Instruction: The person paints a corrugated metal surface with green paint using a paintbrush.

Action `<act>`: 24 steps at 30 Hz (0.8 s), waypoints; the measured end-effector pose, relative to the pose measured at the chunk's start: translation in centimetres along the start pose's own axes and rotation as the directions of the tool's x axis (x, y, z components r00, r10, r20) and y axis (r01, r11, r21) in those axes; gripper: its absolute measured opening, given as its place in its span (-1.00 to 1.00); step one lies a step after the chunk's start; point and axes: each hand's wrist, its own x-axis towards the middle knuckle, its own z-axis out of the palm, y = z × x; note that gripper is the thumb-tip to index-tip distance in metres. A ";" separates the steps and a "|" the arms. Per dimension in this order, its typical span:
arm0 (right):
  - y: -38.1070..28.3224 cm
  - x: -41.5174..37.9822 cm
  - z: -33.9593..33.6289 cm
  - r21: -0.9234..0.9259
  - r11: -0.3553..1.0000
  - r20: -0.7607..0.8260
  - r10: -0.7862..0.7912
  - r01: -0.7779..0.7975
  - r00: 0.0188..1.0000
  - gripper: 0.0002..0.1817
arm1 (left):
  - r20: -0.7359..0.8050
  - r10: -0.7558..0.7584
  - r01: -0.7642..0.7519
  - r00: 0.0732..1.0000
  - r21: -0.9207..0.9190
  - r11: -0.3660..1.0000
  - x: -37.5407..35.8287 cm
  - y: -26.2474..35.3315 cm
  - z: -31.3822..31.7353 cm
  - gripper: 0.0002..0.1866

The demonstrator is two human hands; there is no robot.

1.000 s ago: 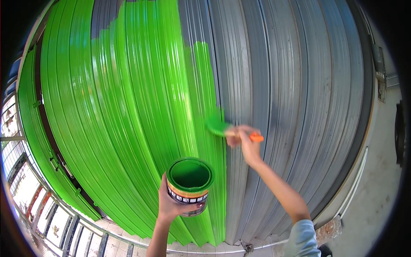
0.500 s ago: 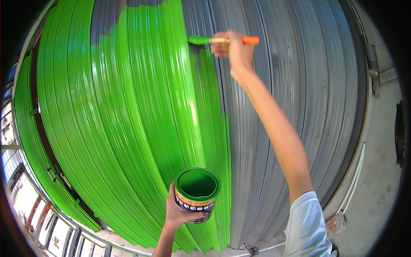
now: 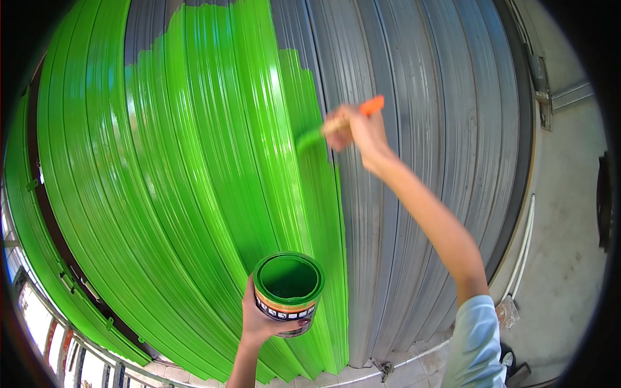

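Note:
A ribbed metal surface [image 3: 194,161] fills most of the head view, glossy green on the left and bare grey on the right. My right hand [image 3: 357,134] is closed around a paintbrush [image 3: 335,125] with an orange handle end. Its green bristles lie on the green strip beside the grey part, slightly blurred. Low in the middle, my left hand [image 3: 260,323] grips an open paint can [image 3: 288,305] from the side. Green paint coats the inside and rim of the can, which has a printed label.
Metal railings [image 3: 84,362] run along the lower left. On the right is a pale wall [image 3: 563,213] with a metal bracket [image 3: 542,97] and thin white pipes [image 3: 522,249]. A tiled floor [image 3: 414,370] shows along the bottom edge.
My right hand and the brush have moved down the surface, and the brush has tilted. Fresh green covers more of the strip's upper part. The can sits slightly further left in view.

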 end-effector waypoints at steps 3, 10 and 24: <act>-3.7 3.9 2.2 0.172 0.942 -0.130 -0.267 0.287 0.955 -0.74 | 0.007 -0.003 0.003 1.000 -0.012 1.000 -0.4 0.0 -0.6 0.08; 5.9 -3.9 1.4 0.181 0.961 -0.155 -0.181 0.208 0.971 -0.75 | 0.003 -0.019 0.019 1.000 -0.014 1.000 -1.6 -0.5 -1.5 0.08; -2.0 -0.5 3.2 0.037 0.980 -0.139 -0.189 0.196 0.972 -0.74 | 0.031 -0.028 0.029 0.999 -0.038 0.999 -1.8 -0.4 -2.0 0.08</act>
